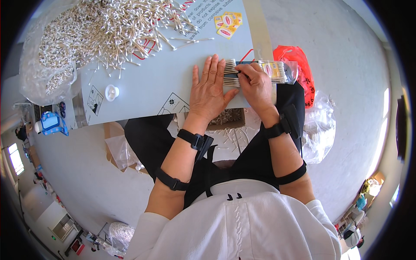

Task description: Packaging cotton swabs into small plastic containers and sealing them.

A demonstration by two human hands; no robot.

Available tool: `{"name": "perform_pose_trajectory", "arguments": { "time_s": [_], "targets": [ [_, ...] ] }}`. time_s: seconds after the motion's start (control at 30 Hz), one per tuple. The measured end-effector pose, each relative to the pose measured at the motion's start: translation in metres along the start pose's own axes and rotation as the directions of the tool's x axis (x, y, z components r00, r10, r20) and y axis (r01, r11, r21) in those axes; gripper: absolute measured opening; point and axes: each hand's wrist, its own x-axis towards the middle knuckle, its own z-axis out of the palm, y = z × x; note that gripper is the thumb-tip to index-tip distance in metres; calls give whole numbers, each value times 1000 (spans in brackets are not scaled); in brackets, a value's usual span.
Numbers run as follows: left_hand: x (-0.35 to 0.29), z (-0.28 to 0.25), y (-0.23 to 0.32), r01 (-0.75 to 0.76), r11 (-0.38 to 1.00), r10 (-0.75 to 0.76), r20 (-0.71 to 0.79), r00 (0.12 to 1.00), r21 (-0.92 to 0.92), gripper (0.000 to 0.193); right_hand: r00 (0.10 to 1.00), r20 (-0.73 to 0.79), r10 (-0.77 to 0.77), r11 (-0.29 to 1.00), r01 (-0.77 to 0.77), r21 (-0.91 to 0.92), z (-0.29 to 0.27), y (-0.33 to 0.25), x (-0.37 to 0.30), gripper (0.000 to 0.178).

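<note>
My left hand (pixel 209 91) lies flat on the grey tabletop (pixel 143 86), fingers stretched out, its fingertips beside small rows of cotton swabs (pixel 230 66). Just right of it, my right hand (pixel 257 85) has its fingers curled in a pinch over those swabs and a dark strip. What the fingertips hold, if anything, is hidden. Touching that area on the right is a see-through packet of cotton swabs (pixel 278 72) with a yellow label, lying at the table's right edge. A large heap of loose swabs (pixel 125 30) covers the far left.
Several yellow cards (pixel 228 24) lie at the far right of the table. A small white round container (pixel 112 92) stands left of my hands. A red plastic bag (pixel 299 56) hangs by the right edge, above a see-through bag (pixel 320 130). A cardboard box (pixel 240 124) holds swabs below.
</note>
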Motion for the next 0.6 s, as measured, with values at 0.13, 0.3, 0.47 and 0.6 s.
{"name": "perform_pose_trajectory", "arguments": {
  "time_s": [0.13, 0.3, 0.47, 0.6],
  "targets": [
    [0, 0, 0, -1, 1000, 1, -5, 1000, -8, 88, 999, 24, 22, 999, -22, -25, 1, 1, 1, 15],
    [0, 1, 0, 2, 1000, -2, -2, 1000, -16, 90, 995, 76, 61, 998, -61, -6, -1, 2, 0, 16],
    [0, 1, 0, 3, 1000, -3, 1, 1000, -6, 90, 999, 15, 53, 998, -53, 21, 2, 1, 6, 18],
    [0, 2, -1, 8, 1000, -8, 9, 1000, -7, 90, 998, 32, 55, 999, -55, 1, 2, 1, 8, 18]
  ]
}}
